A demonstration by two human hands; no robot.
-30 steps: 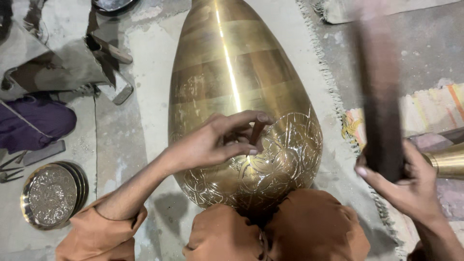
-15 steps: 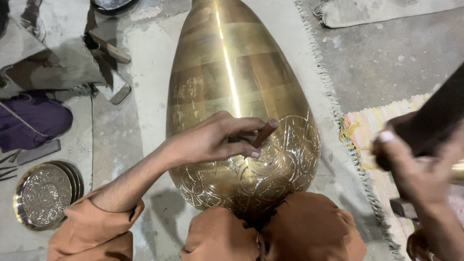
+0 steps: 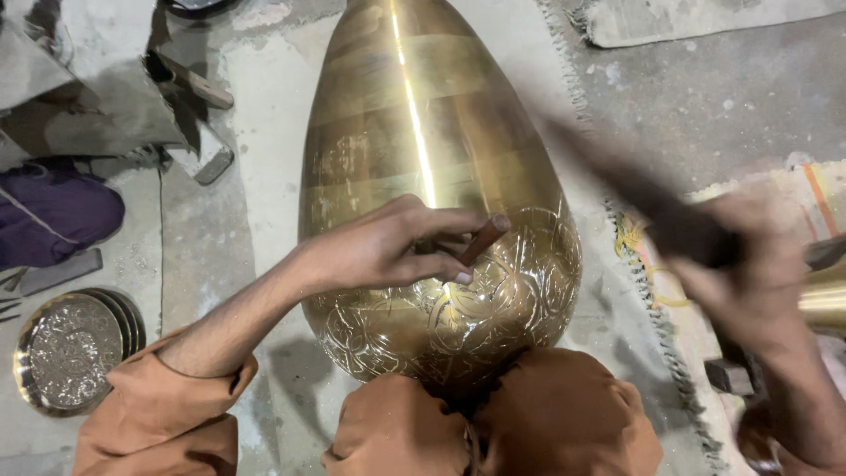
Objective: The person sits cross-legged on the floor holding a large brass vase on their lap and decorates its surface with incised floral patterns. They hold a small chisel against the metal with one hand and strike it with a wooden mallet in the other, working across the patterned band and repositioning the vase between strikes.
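Brass vase [image 3: 423, 123] under left hand's [image 3: 388, 251] chisel [image 3: 483, 238]

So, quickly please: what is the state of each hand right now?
Left hand: closed on a small chisel, its tip against the engraved brass vessel.
Right hand: closed on a dark mallet, blurred by motion.

A large brass vessel [image 3: 423, 176], egg-shaped and polished, lies on its side on the grey floor, its narrow end pointing toward the far edge and its broad end wedged against the person's knees. Plain horizontal bands ring the upper body; the broad lower part is covered with engraved floral lines. A short brown chisel [image 3: 483, 240] rests tilted on that engraved area, tip against the metal. A dark hammer [image 3: 643, 207] hangs blurred to the right, clear of the vessel.
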